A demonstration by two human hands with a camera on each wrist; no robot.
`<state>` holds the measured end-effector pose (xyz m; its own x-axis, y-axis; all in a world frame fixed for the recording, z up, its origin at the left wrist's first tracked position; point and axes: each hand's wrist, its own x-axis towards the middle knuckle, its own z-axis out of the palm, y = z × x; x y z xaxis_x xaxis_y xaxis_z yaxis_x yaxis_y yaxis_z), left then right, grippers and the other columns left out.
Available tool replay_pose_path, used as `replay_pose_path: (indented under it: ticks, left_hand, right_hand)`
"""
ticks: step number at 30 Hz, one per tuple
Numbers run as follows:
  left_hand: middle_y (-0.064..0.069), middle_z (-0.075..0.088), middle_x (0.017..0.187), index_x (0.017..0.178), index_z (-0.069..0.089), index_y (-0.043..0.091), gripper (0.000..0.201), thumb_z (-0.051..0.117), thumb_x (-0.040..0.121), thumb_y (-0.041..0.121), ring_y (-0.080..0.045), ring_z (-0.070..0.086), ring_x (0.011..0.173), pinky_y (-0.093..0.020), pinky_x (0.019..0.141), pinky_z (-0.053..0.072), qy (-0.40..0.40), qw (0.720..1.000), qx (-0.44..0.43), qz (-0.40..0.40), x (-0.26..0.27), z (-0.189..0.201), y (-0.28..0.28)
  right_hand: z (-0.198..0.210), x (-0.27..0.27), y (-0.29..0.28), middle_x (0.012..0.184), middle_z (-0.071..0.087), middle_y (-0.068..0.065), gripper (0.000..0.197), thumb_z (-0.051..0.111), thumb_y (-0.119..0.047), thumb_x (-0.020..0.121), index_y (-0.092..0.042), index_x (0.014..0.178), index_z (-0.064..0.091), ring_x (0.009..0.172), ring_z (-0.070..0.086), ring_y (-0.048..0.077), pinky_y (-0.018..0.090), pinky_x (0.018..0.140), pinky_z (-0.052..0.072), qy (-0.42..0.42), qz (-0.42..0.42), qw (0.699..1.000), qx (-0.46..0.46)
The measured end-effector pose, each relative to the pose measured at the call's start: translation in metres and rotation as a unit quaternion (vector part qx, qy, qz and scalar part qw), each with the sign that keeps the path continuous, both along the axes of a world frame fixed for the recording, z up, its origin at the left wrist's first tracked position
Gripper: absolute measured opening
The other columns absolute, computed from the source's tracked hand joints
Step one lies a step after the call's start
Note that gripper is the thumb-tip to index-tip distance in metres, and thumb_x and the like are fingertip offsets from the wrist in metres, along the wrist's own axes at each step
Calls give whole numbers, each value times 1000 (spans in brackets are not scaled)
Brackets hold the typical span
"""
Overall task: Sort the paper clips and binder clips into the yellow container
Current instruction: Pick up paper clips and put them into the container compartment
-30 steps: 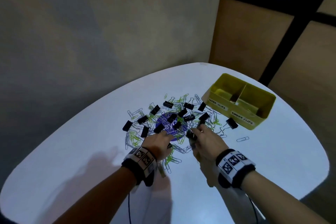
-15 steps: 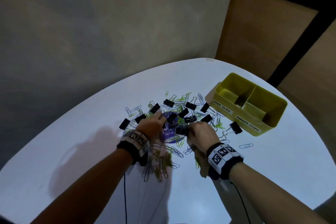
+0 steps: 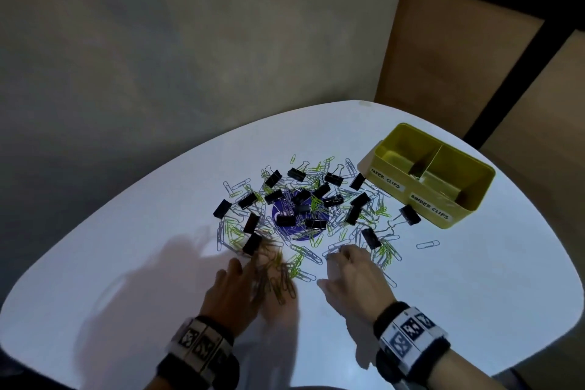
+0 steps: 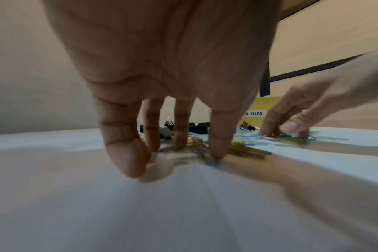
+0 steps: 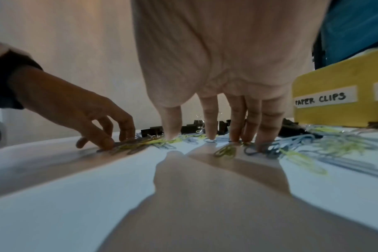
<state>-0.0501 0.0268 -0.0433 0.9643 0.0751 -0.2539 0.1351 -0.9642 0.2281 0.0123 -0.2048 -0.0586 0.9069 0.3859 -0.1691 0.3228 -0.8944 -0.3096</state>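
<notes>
A mixed pile of black binder clips (image 3: pixel 316 224) and green and silver paper clips (image 3: pixel 364 225) lies mid-table around a blue disc (image 3: pixel 286 210). The yellow container (image 3: pixel 408 191), two compartments labelled PAPER CLIPS and BINDER CLIPS, stands at the right. My left hand (image 3: pixel 253 271) presses spread fingers on a blurred bunch of paper clips (image 3: pixel 278 282) at the pile's near edge; the left wrist view shows its fingertips (image 4: pixel 216 151) on them. My right hand (image 3: pixel 338 266) lies beside it, straight fingers (image 5: pixel 210 134) pressing down on loose paper clips (image 5: pixel 224 150). Neither hand grips anything.
The white rounded table (image 3: pixel 474 294) ends close behind my wrists and at the right. One binder clip (image 3: pixel 410 215) and a lone paper clip (image 3: pixel 427 244) lie apart in front of the container. A grey wall and brown panels stand behind the table.
Both hands have drawn back from the middle of the pile toward me. The left hand rakes a bunch of paper clips along. The right hand has moved off the binder clips onto paper clips.
</notes>
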Motion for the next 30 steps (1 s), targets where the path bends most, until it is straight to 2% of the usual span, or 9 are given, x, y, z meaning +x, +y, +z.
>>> replay_pose_path:
  ticks: [4, 7, 10, 13, 18, 23, 25, 27, 30]
  left_hand:
    - [-12, 48, 115, 120, 46, 15, 34, 54, 88, 23, -32, 56, 96, -41, 81, 51, -33, 997, -61, -20, 11, -19, -22]
    - [-11, 48, 116, 115, 51, 7, 26, 52, 89, 10, -26, 51, 108, -25, 92, 40, -38, 994, -74, -70, 27, -12, -48]
    - [-10, 47, 119, 118, 50, 8, 29, 52, 91, 19, -24, 51, 112, -25, 94, 36, -40, 992, -88, -79, 38, 2, -56]
    - [-3, 50, 114, 111, 51, 15, 29, 55, 89, 33, -22, 52, 107, -31, 89, 40, 2, 993, -77, -90, 25, 8, -47]
    - [-4, 48, 117, 114, 50, 16, 33, 57, 87, 32, -21, 51, 110, -34, 90, 44, 42, 983, -68, -167, 20, -7, -68]
    - [-6, 51, 117, 114, 53, 13, 32, 57, 86, 28, -25, 51, 109, -36, 81, 47, -47, 978, -48, -196, 60, -3, -74]
    - [-6, 49, 122, 120, 50, 16, 46, 64, 81, 35, -24, 48, 111, -38, 80, 52, -66, 969, -6, -237, 71, 1, -67]
    - [-10, 45, 131, 131, 44, 17, 63, 68, 77, 39, -27, 44, 117, -43, 87, 51, -47, 960, 23, -276, 81, 0, -63]
    - [-11, 40, 136, 135, 41, 17, 61, 64, 82, 37, -29, 39, 122, -45, 95, 45, 5, 952, 58, -301, 92, -2, -67]
  right_hand:
    - [1, -4, 16, 122, 47, 7, 47, 53, -47, 87, -14, 121, 53, 118, 39, 23, 32, 100, 41, 20, 53, 998, 11]
    - [5, -1, 23, 125, 45, 4, 42, 56, -38, 87, -16, 122, 52, 115, 43, 21, 32, 99, 44, 35, 55, 996, 66]
    - [17, -2, 9, 119, 47, 5, 37, 56, -34, 87, -17, 119, 54, 106, 53, 23, 32, 88, 49, 11, -3, 997, 76]
    - [22, -8, -18, 102, 55, 3, 22, 54, -32, 86, -16, 100, 60, 96, 57, 24, 29, 73, 45, 20, -39, 999, 23]
    - [12, -5, -24, 97, 58, 4, 17, 56, -30, 86, -14, 87, 60, 91, 60, 25, 32, 74, 48, 67, 20, 998, 10]
    - [16, 6, -15, 100, 58, 8, 22, 46, -29, 92, -12, 98, 60, 94, 60, 29, 34, 71, 43, 17, -14, 999, 26]
    - [16, 3, -14, 106, 57, 10, 39, 48, -46, 91, -12, 108, 55, 99, 58, 30, 36, 77, 46, 11, -38, 999, 17]
    - [15, 0, -8, 115, 51, 11, 62, 53, -63, 82, -12, 117, 47, 107, 53, 31, 39, 87, 46, 47, -41, 998, -12]
    - [12, 1, 3, 122, 46, 11, 68, 64, -57, 78, -11, 123, 42, 113, 49, 32, 40, 92, 45, 79, -38, 995, -43]
